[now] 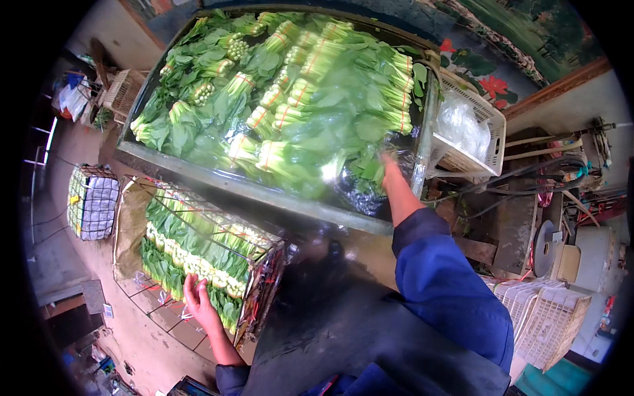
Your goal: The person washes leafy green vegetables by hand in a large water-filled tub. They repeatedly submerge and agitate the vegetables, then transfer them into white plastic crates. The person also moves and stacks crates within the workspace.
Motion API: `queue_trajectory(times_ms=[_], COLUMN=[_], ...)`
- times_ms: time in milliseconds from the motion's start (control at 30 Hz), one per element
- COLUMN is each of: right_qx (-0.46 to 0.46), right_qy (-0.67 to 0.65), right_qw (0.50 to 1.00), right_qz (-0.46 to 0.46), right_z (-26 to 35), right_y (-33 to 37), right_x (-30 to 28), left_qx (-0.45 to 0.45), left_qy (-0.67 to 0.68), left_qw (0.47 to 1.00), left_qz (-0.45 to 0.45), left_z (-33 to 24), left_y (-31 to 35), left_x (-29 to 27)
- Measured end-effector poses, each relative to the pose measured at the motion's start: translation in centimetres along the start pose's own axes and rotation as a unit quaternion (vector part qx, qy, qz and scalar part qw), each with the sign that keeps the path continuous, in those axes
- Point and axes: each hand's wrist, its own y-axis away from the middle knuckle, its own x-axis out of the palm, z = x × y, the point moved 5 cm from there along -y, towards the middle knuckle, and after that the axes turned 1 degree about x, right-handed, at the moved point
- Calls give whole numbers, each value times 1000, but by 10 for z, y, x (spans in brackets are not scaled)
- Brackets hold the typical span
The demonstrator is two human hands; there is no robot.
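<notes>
Bundles of leafy greens with pale stems and red ties (300, 99) float in a large water tank (277, 196). My right hand (391, 173) reaches into the tank's near right corner, beside loose-looking green leaves (366, 162). Water ripples there, and the fingers are hidden, so I cannot tell whether they grip anything. Below left of the tank stands a wire-framed crate (264, 254) packed with rows of the same greens (198, 228). Over its near side, my left hand (199, 300) is open, fingers apart and nothing in them.
A white plastic basket (492, 148) with clear plastic bags adjoins the tank's right side. Hoses and poles (555, 158) lie beyond it. Pale crates (548, 323) stand at lower right. A wire cage with a white lining (94, 203) sits on the floor at left.
</notes>
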Motion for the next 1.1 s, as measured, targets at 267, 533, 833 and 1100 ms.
queue_trajectory(times_ms=[267,533,833,1100], right_qx=[-410,-335,-53,35], right_qy=[194,434,479,625], right_qw=[891,776,717,637], right_qz=[10,314,504,451], right_z=[83,4,-293,-379], right_y=[146,334,433,400], right_x=[82,268,352,313], left_qx=[14,200,58,-198], left_qy=[39,65,251,146], left_qw=[997,944,861,848], left_qz=[69,256,438,470], left_z=[-14,-110,-62,179], left_y=[-7,-54,-118,-94], left_x=[40,90,-23,-157])
